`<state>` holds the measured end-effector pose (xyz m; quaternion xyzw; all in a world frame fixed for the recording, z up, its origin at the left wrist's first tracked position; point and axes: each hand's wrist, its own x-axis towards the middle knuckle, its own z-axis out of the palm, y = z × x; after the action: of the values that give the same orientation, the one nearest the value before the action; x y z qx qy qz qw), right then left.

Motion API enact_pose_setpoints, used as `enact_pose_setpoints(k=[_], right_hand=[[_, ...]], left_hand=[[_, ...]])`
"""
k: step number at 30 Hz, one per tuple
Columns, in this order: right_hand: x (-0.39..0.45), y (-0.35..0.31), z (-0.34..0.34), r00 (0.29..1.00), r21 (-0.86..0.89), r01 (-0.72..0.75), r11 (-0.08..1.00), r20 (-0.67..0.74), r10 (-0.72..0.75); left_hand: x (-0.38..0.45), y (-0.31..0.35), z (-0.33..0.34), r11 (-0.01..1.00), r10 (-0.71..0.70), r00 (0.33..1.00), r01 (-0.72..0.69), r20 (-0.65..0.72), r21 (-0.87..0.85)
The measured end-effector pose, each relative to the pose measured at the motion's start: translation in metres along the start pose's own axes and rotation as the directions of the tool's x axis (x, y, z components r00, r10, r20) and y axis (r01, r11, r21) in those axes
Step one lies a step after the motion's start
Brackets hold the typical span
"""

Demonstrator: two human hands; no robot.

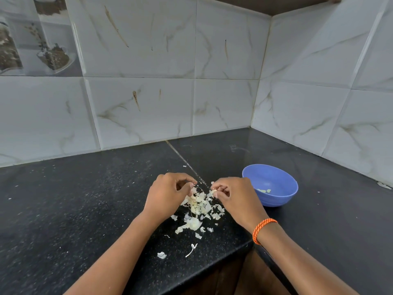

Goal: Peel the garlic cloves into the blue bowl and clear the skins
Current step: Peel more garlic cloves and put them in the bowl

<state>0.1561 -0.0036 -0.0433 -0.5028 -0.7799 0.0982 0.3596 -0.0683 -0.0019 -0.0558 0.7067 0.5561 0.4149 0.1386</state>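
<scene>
Our right hand (228, 193) pinches a garlic clove (213, 189); our left hand (170, 193) pinches skin. The blue bowl (274, 199) lies at three o'clock, nearer the right hand, beside the skins (198, 206).

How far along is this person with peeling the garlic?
Partway, it seems. A few pale peeled pieces already lie in the round blue plastic bowl. The left hand and right hand are each pinching something small and pale above the heap of papery white garlic skins. Clearing is not yet done: skins lie scattered over the speckled black stone counter.
</scene>
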Motion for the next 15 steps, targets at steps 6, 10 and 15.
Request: enact_pose_setpoints(k=[6,10,15], right_hand=[[0.004,0.001,-0.008,0.970,-0.232,0.192,0.954,0.190,-0.150],[0.026,0.000,-0.033,0.971,-0.254,0.231,0.939,0.005,-0.237],[0.008,0.000,0.004,0.959,-0.415,0.284,0.864,0.140,-0.248]], left_hand=[[-0.004,0.003,0.005,0.997,-0.009,0.998,0.005,0.056,0.080],[-0.005,0.001,0.006,0.997,0.008,1.000,-0.008,-0.008,0.076],[-0.002,-0.001,0.008,0.998,0.056,0.994,-0.054,-0.098,0.022]])
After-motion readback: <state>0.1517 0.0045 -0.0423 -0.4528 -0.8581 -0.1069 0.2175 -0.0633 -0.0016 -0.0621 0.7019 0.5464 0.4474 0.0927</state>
